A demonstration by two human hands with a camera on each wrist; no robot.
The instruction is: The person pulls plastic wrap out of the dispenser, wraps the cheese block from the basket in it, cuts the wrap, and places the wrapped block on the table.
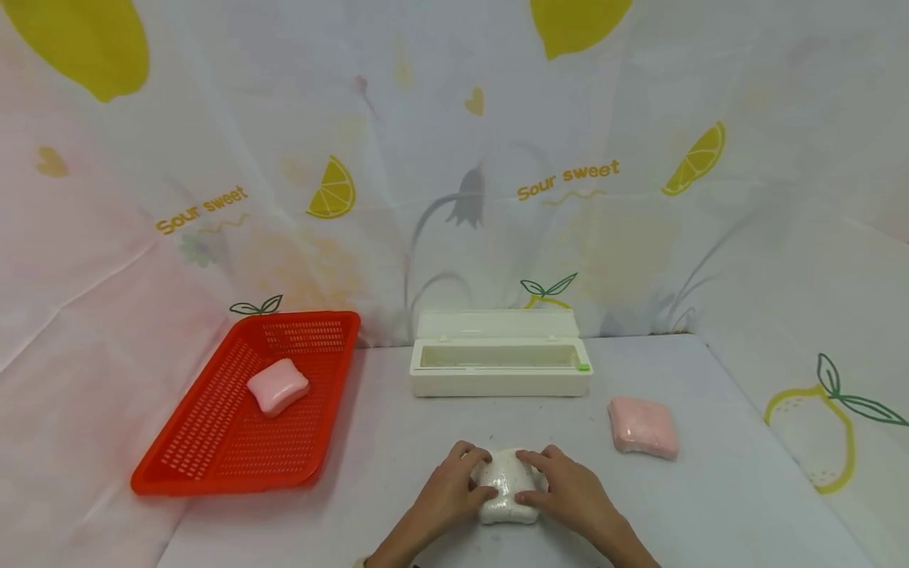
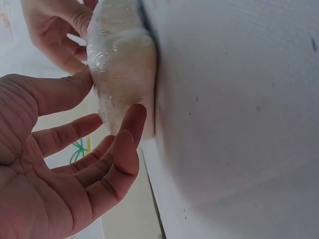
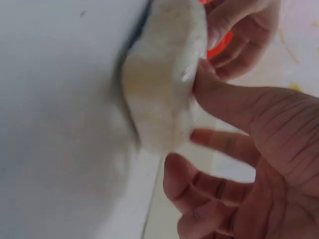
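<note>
A white, pillow-shaped block (image 1: 507, 489) in shiny clear film lies at the front middle of the table. My left hand (image 1: 450, 487) holds its left side, thumb on the near part and fingertips toward the far edge. On the opposite side my right hand (image 1: 569, 489) grips it in the same way. In the left wrist view the film on the block (image 2: 124, 74) looks wrinkled, and the left hand's fingers curve along its side. The right wrist view shows the right thumb against the block (image 3: 162, 94), with the fingers bent beside it. The block's underside is hidden.
Behind the hands stands a long white box (image 1: 500, 384), its lid up and a green piece at its right end. A pink wrapped block (image 1: 643, 427) lies to the right. At left, a red basket (image 1: 330, 394) holds another pink block (image 1: 278, 386). Printed cloth (image 1: 454, 118) hangs behind.
</note>
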